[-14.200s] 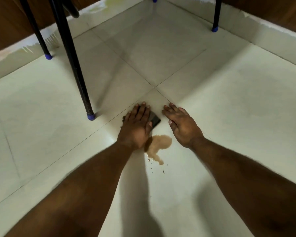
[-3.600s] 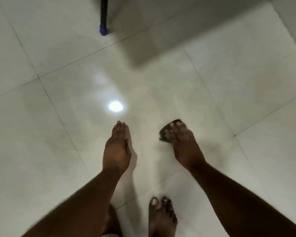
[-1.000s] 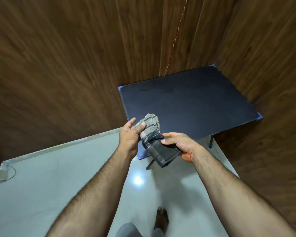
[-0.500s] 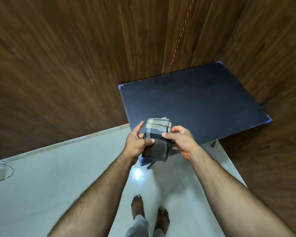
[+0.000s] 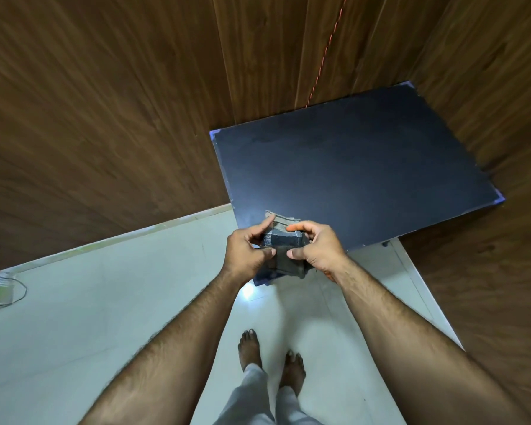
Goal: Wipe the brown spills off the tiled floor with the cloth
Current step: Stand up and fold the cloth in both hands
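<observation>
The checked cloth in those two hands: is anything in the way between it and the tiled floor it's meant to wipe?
Nothing visible. The folded checked cloth is held by the left hand and right hand, just over the dark blue table's near corner; the pale tiled floor below shows only bare feet.

No text, label, brand, number or sign can be read anywhere in the view. The folded grey and beige checked cloth [image 5: 284, 245] shows only its woven pattern, and the dark blue rectangular tabletop [image 5: 365, 176] and the brown wood-grain wall panels [image 5: 105, 102] carry no lettering.
</observation>
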